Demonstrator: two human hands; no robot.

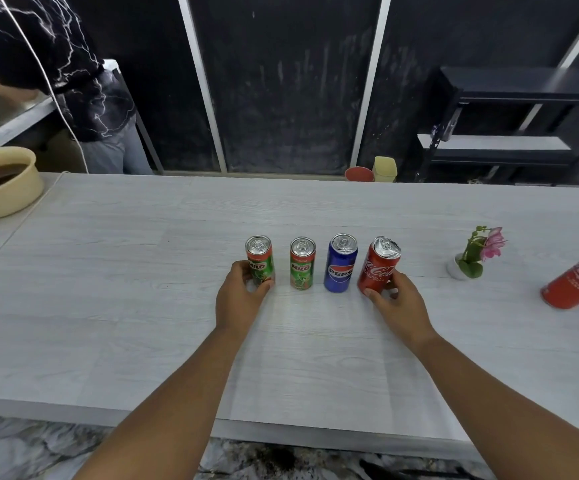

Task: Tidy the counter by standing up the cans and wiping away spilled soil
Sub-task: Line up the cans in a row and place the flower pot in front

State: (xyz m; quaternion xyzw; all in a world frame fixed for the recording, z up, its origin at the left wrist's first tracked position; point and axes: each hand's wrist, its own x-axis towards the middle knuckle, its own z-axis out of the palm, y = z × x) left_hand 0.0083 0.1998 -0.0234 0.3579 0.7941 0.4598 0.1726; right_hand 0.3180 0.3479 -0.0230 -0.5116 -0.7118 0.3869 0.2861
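cans (pixel 302 263) upright in a row on pale wood-grain counter (pixel 142 271).

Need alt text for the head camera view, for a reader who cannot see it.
Two bare hands steady the end cans of a row of four on a pale wood-grain counter: the left hand on a Milo can, the right hand on a tilted Coca-Cola can. Far right, a second Coca-Cola can leans beside a small potted flower.

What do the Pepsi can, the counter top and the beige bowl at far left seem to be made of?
Pepsi can: glossy printed metal, judging by its bare silvery lid with a pull tab. Counter top: matte pale grey wood-grain, probably laminate. Beige bowl: smooth matte plastic or ceramic; I cannot tell which.
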